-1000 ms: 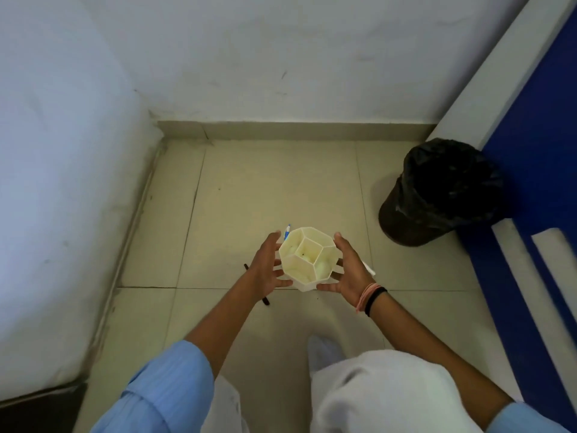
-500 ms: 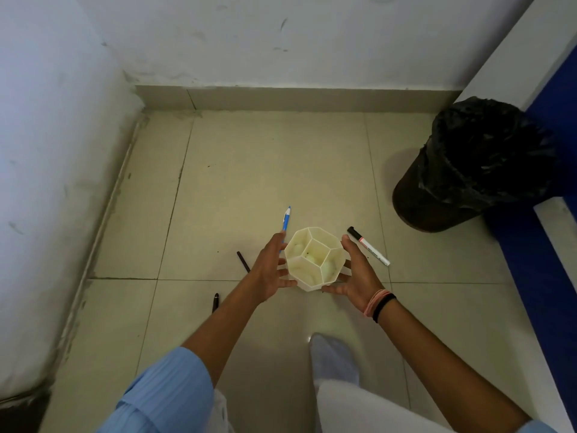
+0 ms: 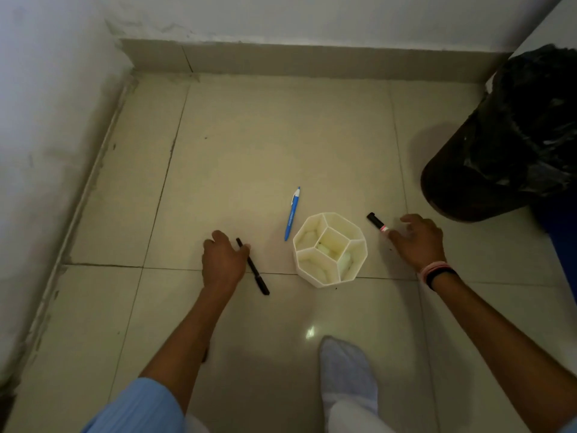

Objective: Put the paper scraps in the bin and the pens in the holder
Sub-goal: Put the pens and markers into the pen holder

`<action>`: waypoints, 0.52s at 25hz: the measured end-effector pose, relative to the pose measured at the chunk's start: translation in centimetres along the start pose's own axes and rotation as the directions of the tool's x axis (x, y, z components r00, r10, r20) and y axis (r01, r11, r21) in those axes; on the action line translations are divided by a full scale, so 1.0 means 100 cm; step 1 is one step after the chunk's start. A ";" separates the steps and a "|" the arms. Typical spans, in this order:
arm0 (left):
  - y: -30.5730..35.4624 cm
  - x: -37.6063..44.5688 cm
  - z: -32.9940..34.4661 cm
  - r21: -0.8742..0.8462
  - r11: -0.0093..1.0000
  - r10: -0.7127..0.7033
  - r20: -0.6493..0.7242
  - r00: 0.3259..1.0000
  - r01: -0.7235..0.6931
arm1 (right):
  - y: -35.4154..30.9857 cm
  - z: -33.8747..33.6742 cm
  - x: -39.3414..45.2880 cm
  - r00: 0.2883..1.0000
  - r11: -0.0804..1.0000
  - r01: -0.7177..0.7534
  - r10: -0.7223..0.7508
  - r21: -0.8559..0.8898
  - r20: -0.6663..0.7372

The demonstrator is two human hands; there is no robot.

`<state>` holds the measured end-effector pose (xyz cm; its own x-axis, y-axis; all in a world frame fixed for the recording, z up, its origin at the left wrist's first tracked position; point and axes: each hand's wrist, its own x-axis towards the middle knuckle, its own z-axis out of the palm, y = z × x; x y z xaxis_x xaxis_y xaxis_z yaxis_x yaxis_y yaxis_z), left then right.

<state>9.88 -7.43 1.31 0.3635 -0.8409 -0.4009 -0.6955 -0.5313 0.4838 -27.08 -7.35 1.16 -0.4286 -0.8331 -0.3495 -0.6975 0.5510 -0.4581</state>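
While the holder stands between them, the left hand curls onto a black pen and the right hand, fingers spread, touches a marker.

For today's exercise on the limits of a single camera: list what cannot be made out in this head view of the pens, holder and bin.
- Bin: cut off by the right edge; its dark liner hides any contents.
- Marker: its near end lies under the right hand, so a grip cannot be told.
- Black pen: its middle is covered by the left hand; contact is unclear.
- Holder: pale shapes in its cells are too dim to identify.
- Blue pen: its print is too small to read.
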 end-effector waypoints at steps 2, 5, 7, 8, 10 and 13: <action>0.000 0.000 0.002 0.024 1.000 -0.004 0.069 0.998 0.002 | 0.006 0.008 0.010 0.994 0.989 0.086 -0.077 -0.124 0.072; 0.001 -0.002 0.001 -0.056 0.998 0.008 0.071 0.997 -0.004 | 0.002 0.017 0.010 0.974 0.968 0.219 -0.210 -0.126 0.081; 0.008 -0.005 -0.011 -0.172 0.985 -0.012 0.030 0.999 0.017 | -0.013 0.008 0.003 0.977 0.976 0.214 -0.214 -0.030 -0.006; 0.016 -0.006 -0.020 -0.259 0.966 -0.017 -0.012 1.000 0.013 | -0.024 -0.002 -0.005 0.978 0.977 0.201 -0.196 0.076 -0.073; 0.035 -0.010 -0.039 -0.499 0.864 0.024 -0.088 0.996 -0.065 | -0.048 -0.025 -0.020 0.964 0.915 0.239 -0.183 0.325 -0.192; 0.065 -0.020 -0.059 -0.787 0.589 0.138 -0.125 0.982 -0.183 | -0.082 -0.050 -0.048 0.891 0.758 0.432 -0.277 0.488 -0.359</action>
<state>8.30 -9.80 9.90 0.3388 -0.9124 -0.2295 0.0118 -0.2398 0.9707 -22.17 -8.08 10.70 -0.3952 -0.9122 0.1085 -0.4337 0.0812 -0.8974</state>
